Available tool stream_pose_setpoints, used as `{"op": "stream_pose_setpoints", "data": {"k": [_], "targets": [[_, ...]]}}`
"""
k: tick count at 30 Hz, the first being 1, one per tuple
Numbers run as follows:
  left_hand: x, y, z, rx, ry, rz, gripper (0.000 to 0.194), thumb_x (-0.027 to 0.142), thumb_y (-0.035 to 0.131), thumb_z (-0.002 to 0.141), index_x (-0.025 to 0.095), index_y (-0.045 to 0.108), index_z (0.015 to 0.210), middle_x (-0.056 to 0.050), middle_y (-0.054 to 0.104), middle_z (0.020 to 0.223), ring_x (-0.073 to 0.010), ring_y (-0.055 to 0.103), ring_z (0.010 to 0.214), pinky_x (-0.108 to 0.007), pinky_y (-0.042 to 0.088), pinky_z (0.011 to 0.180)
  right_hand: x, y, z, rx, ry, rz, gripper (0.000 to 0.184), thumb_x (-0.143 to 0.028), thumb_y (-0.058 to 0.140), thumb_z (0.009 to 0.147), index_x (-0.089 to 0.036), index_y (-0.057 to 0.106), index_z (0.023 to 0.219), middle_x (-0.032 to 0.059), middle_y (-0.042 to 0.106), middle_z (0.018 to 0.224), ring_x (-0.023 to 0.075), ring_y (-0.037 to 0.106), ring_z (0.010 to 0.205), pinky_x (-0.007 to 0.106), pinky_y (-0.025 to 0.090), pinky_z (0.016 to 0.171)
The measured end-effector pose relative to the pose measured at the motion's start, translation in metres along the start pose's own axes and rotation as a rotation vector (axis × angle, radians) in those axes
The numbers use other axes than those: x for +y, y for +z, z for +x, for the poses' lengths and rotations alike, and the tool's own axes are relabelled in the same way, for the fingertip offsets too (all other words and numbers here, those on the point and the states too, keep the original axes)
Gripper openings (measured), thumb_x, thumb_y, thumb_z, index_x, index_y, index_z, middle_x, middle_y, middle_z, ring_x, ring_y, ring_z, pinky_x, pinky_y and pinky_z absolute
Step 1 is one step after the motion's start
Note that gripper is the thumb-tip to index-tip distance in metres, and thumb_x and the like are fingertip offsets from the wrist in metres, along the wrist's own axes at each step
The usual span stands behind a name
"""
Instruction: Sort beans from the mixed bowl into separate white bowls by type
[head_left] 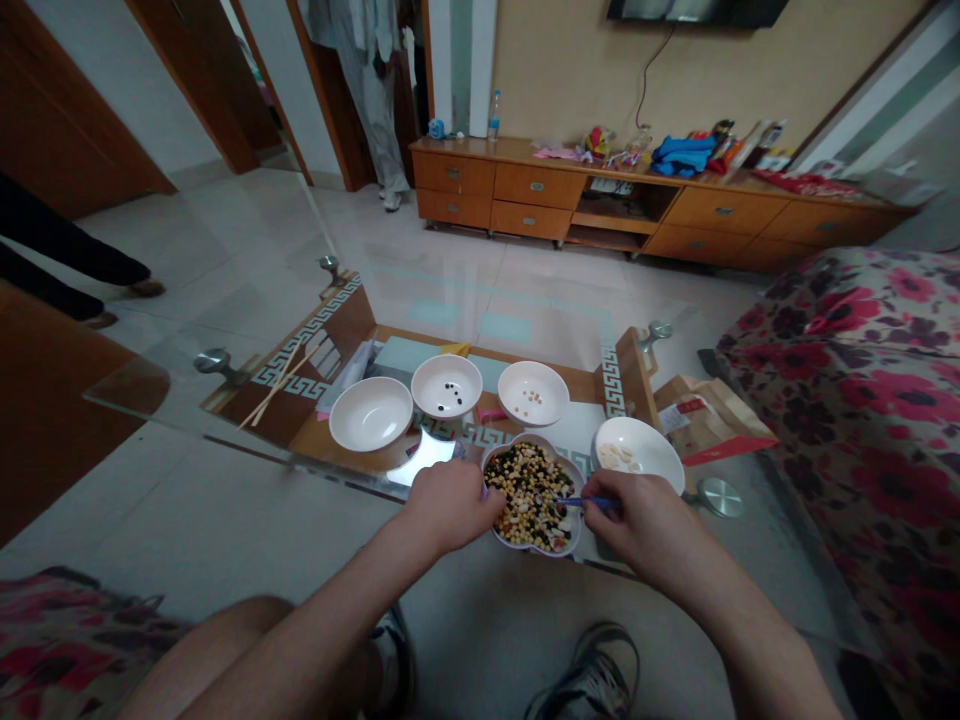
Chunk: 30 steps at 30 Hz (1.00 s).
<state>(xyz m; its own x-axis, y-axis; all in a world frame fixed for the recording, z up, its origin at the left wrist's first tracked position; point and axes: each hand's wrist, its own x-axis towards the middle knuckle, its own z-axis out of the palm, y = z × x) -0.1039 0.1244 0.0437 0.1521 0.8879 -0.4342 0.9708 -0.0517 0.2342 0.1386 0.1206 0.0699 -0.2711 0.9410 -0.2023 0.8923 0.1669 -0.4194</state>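
Note:
A flower-shaped dish [534,548] full of mixed yellow, black and pale beans and seeds stands at the near edge of the glass table. My left hand [456,505] is closed on its left rim, thumb over the edge. In my right hand [637,515] I pinch thin blue tweezers [581,502], whose tips reach into the beans [527,490]. Beyond the dish, one white bowl [447,386] has a few black beans and another bowl [533,392] several yellowish ones. The right bowl [651,455] contains pale flat pieces. Nothing shows inside the far-left bowl [371,414].
Wooden chopsticks [279,385] lie at the table's left. A brown paper bag [712,418] is to the right, close to a flowered sofa cover [847,400]. A low wooden cabinet [536,190] lines the far wall. Another person's legs [67,245] show at left.

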Motion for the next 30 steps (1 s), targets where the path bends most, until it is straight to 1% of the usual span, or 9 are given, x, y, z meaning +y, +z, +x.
{"op": "stream_pose_setpoints", "data": {"k": [5, 10, 13, 17, 23, 28, 30], "targets": [[-0.0008, 0.0003, -0.0002, -0.002, 0.005, 0.006, 0.050, 0.050, 0.040, 0.090, 0.015, 0.076, 0.089, -0.018, 0.076, 0.092, -0.0335, 0.072, 0.085, -0.043, 0.056, 0.073, 0.0015, 0.0018, 0.0010, -0.012, 0.019, -0.022, 0.018, -0.027, 0.056, 0.083, -0.024, 0.073, 0.081, 0.0037, 0.074, 0.074, 0.0201, 0.066, 0.065, 0.029, 0.040, 0.057], [-0.0006, 0.0005, -0.0005, -0.002, 0.006, 0.002, 0.049, 0.049, 0.041, 0.091, 0.016, 0.077, 0.089, -0.018, 0.076, 0.092, -0.0330, 0.072, 0.086, -0.043, 0.056, 0.075, 0.0016, 0.0035, 0.0019, 0.000, 0.008, -0.017, 0.018, -0.027, 0.056, 0.083, -0.023, 0.074, 0.081, 0.0045, 0.074, 0.074, 0.0195, 0.065, 0.064, 0.029, 0.039, 0.057], [-0.0004, 0.0008, -0.0003, -0.002, 0.002, 0.004, 0.048, 0.048, 0.042, 0.091, 0.016, 0.077, 0.089, -0.018, 0.077, 0.092, -0.0331, 0.073, 0.086, -0.043, 0.056, 0.074, 0.0011, 0.0034, 0.0019, -0.014, 0.025, -0.022, 0.018, -0.027, 0.056, 0.083, -0.023, 0.074, 0.081, 0.0040, 0.073, 0.073, 0.0193, 0.065, 0.063, 0.029, 0.039, 0.057], [-0.0004, 0.0007, -0.0001, 0.003, 0.005, 0.009, 0.048, 0.048, 0.042, 0.090, 0.016, 0.077, 0.088, -0.017, 0.077, 0.091, -0.0331, 0.073, 0.085, -0.042, 0.056, 0.072, 0.0004, 0.0032, 0.0016, -0.015, 0.019, 0.004, 0.019, -0.027, 0.056, 0.084, -0.023, 0.075, 0.081, 0.0046, 0.074, 0.074, 0.0197, 0.066, 0.064, 0.030, 0.040, 0.057], [-0.0001, -0.0014, -0.0007, -0.016, 0.007, 0.005, 0.049, 0.048, 0.041, 0.091, 0.015, 0.077, 0.089, -0.018, 0.077, 0.093, -0.0332, 0.073, 0.087, -0.043, 0.056, 0.075, -0.0008, 0.0014, 0.0020, -0.013, 0.006, 0.030, 0.021, -0.028, 0.055, 0.084, -0.022, 0.075, 0.080, 0.0057, 0.074, 0.072, 0.0209, 0.066, 0.064, 0.031, 0.040, 0.057], [0.0002, -0.0009, -0.0008, -0.016, 0.002, -0.001, 0.049, 0.048, 0.040, 0.091, 0.015, 0.078, 0.090, -0.019, 0.077, 0.094, -0.0340, 0.072, 0.088, -0.045, 0.056, 0.075, -0.0007, -0.0009, 0.0034, 0.028, -0.027, 0.027, 0.021, -0.030, 0.056, 0.085, -0.023, 0.074, 0.080, 0.0038, 0.072, 0.068, 0.0197, 0.064, 0.060, 0.030, 0.039, 0.056], [0.0002, -0.0006, -0.0008, -0.012, 0.005, -0.002, 0.049, 0.047, 0.040, 0.091, 0.015, 0.078, 0.090, -0.019, 0.077, 0.094, -0.0341, 0.072, 0.088, -0.045, 0.056, 0.076, -0.0007, -0.0010, 0.0051, 0.063, -0.021, 0.050, 0.021, -0.033, 0.056, 0.087, -0.024, 0.075, 0.083, 0.0024, 0.070, 0.066, 0.0190, 0.063, 0.059, 0.030, 0.040, 0.056]]}}
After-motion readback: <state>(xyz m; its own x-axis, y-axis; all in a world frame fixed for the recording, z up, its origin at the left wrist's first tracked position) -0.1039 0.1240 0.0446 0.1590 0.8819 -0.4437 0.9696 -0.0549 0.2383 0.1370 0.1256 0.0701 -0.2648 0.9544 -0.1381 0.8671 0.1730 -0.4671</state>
